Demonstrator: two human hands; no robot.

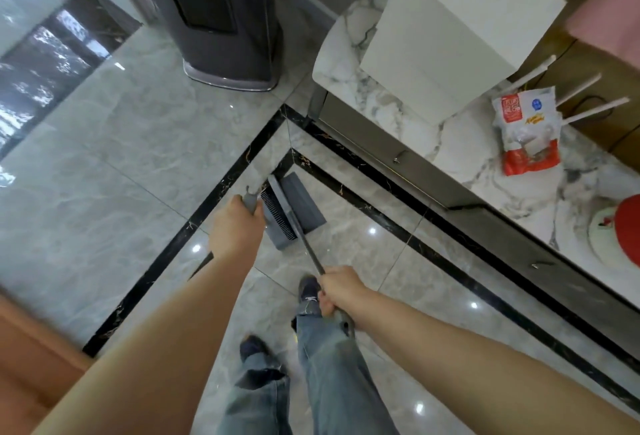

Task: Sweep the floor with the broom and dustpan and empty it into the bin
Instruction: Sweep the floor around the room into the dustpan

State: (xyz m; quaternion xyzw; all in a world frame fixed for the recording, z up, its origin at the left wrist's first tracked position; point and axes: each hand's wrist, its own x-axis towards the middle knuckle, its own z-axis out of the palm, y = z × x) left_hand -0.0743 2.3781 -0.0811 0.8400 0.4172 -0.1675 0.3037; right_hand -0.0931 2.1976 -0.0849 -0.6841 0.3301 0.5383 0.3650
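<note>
Hands clenched: left [239, 226] on dustpan [292, 214] handle, right [337, 290] on broom pole; bristles hidden

Bright, even daylight comes from the window at the far left, small ceiling-light glints dot the glossy floor [131, 143], shadows are faint, the wide lens bends straight lines at the edges, and the whole view is slightly motion-blurred.

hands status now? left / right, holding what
Left hand: closed on the grey dustpan handle, dustpan down at the floor.
Right hand: closed on the broom handle.
</note>
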